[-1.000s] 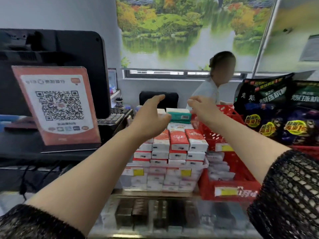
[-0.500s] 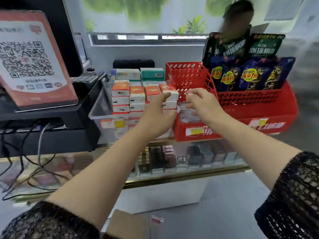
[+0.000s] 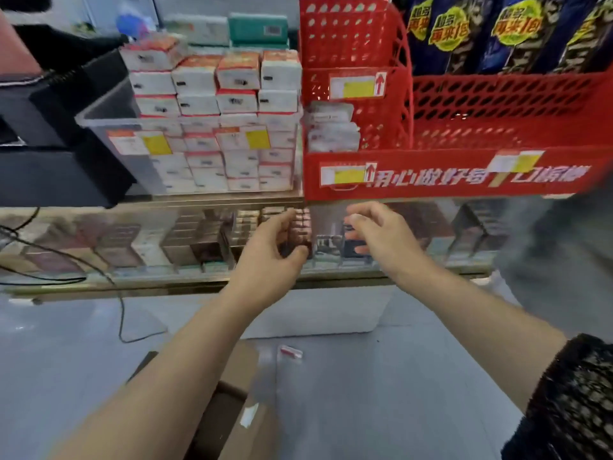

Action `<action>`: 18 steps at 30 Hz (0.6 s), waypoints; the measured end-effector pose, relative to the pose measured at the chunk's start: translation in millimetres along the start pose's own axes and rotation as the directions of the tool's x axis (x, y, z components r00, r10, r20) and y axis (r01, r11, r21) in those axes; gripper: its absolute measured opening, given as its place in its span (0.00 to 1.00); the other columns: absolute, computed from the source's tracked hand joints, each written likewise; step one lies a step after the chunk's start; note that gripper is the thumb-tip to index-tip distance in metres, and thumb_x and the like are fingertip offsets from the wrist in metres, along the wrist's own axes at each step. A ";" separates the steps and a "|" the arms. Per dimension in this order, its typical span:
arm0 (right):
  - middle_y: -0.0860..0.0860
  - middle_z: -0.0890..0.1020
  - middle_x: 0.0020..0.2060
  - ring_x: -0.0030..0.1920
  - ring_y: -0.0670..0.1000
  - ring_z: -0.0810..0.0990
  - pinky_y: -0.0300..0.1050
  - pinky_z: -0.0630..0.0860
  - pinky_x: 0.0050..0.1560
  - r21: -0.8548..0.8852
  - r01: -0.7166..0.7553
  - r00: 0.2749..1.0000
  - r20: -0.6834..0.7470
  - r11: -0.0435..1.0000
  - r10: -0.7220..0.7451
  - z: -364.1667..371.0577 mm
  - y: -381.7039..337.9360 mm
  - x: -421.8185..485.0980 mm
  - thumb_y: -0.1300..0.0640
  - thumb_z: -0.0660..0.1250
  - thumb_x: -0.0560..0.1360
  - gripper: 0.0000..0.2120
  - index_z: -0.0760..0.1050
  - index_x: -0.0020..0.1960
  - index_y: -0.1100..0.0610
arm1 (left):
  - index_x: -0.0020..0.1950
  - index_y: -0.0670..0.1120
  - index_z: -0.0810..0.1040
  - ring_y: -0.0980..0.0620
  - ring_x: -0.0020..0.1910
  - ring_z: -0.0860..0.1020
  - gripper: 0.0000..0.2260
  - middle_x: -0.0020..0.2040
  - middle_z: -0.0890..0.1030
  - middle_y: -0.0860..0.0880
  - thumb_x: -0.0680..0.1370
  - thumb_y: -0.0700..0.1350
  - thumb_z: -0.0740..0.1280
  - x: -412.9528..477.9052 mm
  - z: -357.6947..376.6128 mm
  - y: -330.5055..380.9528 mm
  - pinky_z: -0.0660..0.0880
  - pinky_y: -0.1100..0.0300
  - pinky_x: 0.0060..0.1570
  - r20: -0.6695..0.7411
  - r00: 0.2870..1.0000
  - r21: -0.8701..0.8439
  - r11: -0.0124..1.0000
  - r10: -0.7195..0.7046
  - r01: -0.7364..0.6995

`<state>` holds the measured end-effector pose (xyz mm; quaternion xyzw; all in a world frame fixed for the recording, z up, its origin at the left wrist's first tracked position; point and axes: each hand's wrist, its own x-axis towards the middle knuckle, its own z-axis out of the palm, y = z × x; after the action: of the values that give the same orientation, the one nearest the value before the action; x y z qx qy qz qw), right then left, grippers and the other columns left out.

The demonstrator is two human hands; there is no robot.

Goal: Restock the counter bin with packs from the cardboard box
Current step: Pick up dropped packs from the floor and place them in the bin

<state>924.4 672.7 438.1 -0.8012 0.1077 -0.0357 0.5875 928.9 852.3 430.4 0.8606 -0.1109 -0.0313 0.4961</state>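
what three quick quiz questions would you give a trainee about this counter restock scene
1. True or false: the right hand is inside the clear bin.
2. Where does the clear bin stand relative to the red basket? A left of it, B right of it, C inside it.
3. Fill in: the cardboard box sits on the ____.
Key: 1 false; 2 A; 3 floor.

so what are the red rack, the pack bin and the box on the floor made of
Red rack: likely glossy moulded plastic, perforated walls. Pack bin: clear, slightly frosted plastic; packs show through. Box: matte brown cardboard, folded flaps.
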 end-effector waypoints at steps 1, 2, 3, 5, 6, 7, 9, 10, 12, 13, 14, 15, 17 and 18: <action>0.50 0.80 0.51 0.48 0.47 0.80 0.45 0.75 0.52 0.006 -0.016 1.000 0.026 1.000 0.016 6.1 13.8 -0.2 0.56 0.59 0.80 0.05 0.74 0.53 0.51 | 0.74 0.50 0.65 0.59 0.63 0.71 0.25 0.67 0.71 0.55 0.77 0.43 0.66 -2.5 7.6 -12.0 0.69 0.63 0.63 -0.011 1.000 -0.001 1.000 -0.020 0.020; 0.49 0.80 0.50 0.48 0.48 0.80 0.44 0.75 0.51 0.012 -0.029 0.998 0.047 1.000 0.028 13.7 27.8 -0.8 0.56 0.60 0.80 0.05 0.74 0.53 0.50 | 0.73 0.51 0.66 0.57 0.65 0.71 0.25 0.68 0.71 0.55 0.77 0.43 0.66 -5.1 14.9 -24.0 0.71 0.58 0.63 -0.021 0.999 -0.001 0.999 -0.037 0.037; 0.49 0.80 0.49 0.48 0.48 0.81 0.43 0.75 0.50 0.022 -0.038 0.997 0.065 0.999 0.037 22.5 41.9 -1.5 0.57 0.60 0.80 0.05 0.74 0.51 0.50 | 0.73 0.51 0.66 0.56 0.66 0.70 0.24 0.69 0.71 0.54 0.77 0.43 0.66 -7.6 21.8 -35.4 0.72 0.56 0.62 -0.026 0.998 -0.006 0.998 -0.055 0.055; 0.49 0.80 0.48 0.47 0.48 0.81 0.44 0.75 0.50 0.047 -0.065 0.992 0.111 0.997 0.060 41.6 71.5 -5.0 0.57 0.60 0.80 0.05 0.73 0.52 0.50 | 0.72 0.51 0.67 0.55 0.65 0.71 0.23 0.68 0.71 0.54 0.78 0.42 0.66 -12.5 36.2 -61.1 0.72 0.58 0.60 -0.036 0.995 -0.019 0.996 -0.092 0.092; 0.50 0.80 0.48 0.47 0.48 0.80 0.44 0.75 0.49 0.054 -0.083 0.987 0.141 0.995 0.075 52.1 88.2 -6.8 0.58 0.60 0.80 0.05 0.73 0.53 0.51 | 0.71 0.51 0.68 0.55 0.65 0.71 0.22 0.67 0.72 0.54 0.78 0.42 0.66 -15.2 43.6 -76.3 0.72 0.59 0.59 -0.036 0.994 -0.025 0.994 -0.104 0.104; 0.51 0.80 0.49 0.47 0.48 0.80 0.44 0.76 0.49 0.048 -0.100 0.982 0.168 0.994 0.091 63.0 106.4 -7.6 0.57 0.59 0.80 0.06 0.73 0.54 0.51 | 0.71 0.51 0.68 0.55 0.65 0.71 0.22 0.67 0.72 0.54 0.78 0.42 0.66 -17.4 51.8 -93.5 0.72 0.59 0.60 -0.031 0.993 -0.028 0.993 -0.117 0.116; 0.51 0.81 0.50 0.49 0.49 0.80 0.44 0.76 0.50 0.032 -0.137 0.972 0.195 0.990 0.128 85.8 147.4 -8.0 0.57 0.59 0.80 0.06 0.74 0.54 0.50 | 0.70 0.52 0.69 0.56 0.65 0.71 0.21 0.67 0.72 0.55 0.78 0.42 0.65 -23.2 70.2 -132.2 0.71 0.57 0.62 0.005 0.987 -0.029 0.986 -0.163 0.163; 0.52 0.81 0.51 0.49 0.49 0.81 0.41 0.76 0.49 0.034 -0.151 0.970 0.197 0.988 0.142 97.3 169.6 -7.7 0.58 0.59 0.80 0.06 0.74 0.53 0.50 | 0.70 0.53 0.69 0.57 0.64 0.70 0.21 0.67 0.71 0.56 0.78 0.43 0.65 -26.5 80.2 -154.1 0.71 0.59 0.62 0.023 0.982 -0.021 0.982 -0.186 0.187; 0.52 0.80 0.51 0.49 0.50 0.81 0.34 0.75 0.40 0.041 -0.190 0.965 0.193 0.981 0.179 119.9 215.6 -6.6 0.59 0.59 0.80 0.07 0.74 0.53 0.50 | 0.69 0.55 0.68 0.60 0.62 0.69 0.20 0.66 0.70 0.58 0.78 0.43 0.65 -31.3 100.5 -198.9 0.70 0.68 0.55 0.042 0.975 0.014 0.976 -0.216 0.216; 0.52 0.80 0.51 0.48 0.48 0.80 0.30 0.73 0.36 0.043 -0.217 0.959 0.195 0.975 0.204 130.4 237.9 -6.6 0.60 0.59 0.80 0.07 0.74 0.53 0.51 | 0.69 0.55 0.68 0.61 0.60 0.69 0.20 0.66 0.70 0.58 0.78 0.43 0.65 -32.6 109.7 -221.0 0.68 0.73 0.51 0.047 0.971 0.025 0.972 -0.235 0.234; 0.51 0.79 0.50 0.47 0.46 0.80 0.28 0.72 0.34 0.047 -0.242 0.953 0.200 0.969 0.228 140.7 261.4 -6.2 0.60 0.59 0.80 0.07 0.74 0.53 0.52 | 0.69 0.56 0.69 0.61 0.59 0.70 0.20 0.65 0.71 0.57 0.78 0.43 0.65 -33.0 118.4 -242.7 0.67 0.76 0.48 0.050 0.965 0.026 0.967 -0.256 0.255; 0.50 0.79 0.49 0.45 0.44 0.80 0.27 0.72 0.35 0.049 -0.264 0.947 0.202 0.963 0.249 150.7 284.9 -6.1 0.60 0.59 0.80 0.07 0.75 0.53 0.53 | 0.68 0.55 0.69 0.61 0.59 0.70 0.20 0.65 0.71 0.57 0.78 0.42 0.65 -32.8 126.5 -263.9 0.67 0.77 0.47 0.053 0.958 0.018 0.960 -0.282 0.281; 0.48 0.80 0.48 0.46 0.45 0.80 0.37 0.77 0.45 -0.011 -0.277 0.941 0.197 0.961 0.274 169.9 335.0 -2.7 0.58 0.61 0.79 0.06 0.76 0.50 0.51 | 0.68 0.55 0.69 0.61 0.60 0.71 0.20 0.65 0.72 0.56 0.78 0.42 0.65 -31.6 141.6 -305.9 0.68 0.72 0.52 0.057 0.946 0.008 0.948 -0.319 0.319; 0.48 0.80 0.48 0.48 0.48 0.80 0.44 0.78 0.49 -0.048 -0.287 0.935 0.200 0.957 0.291 178.8 359.0 -0.2 0.56 0.61 0.78 0.05 0.76 0.49 0.50 | 0.68 0.55 0.70 0.60 0.60 0.71 0.20 0.65 0.72 0.56 0.78 0.42 0.64 -30.6 148.4 -325.6 0.68 0.69 0.55 0.057 0.942 0.009 0.944 -0.330 0.330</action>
<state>910.2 736.8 42.5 -0.7814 0.1635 0.1349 0.5869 926.9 890.7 73.4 0.8655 0.0206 -0.1389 0.4809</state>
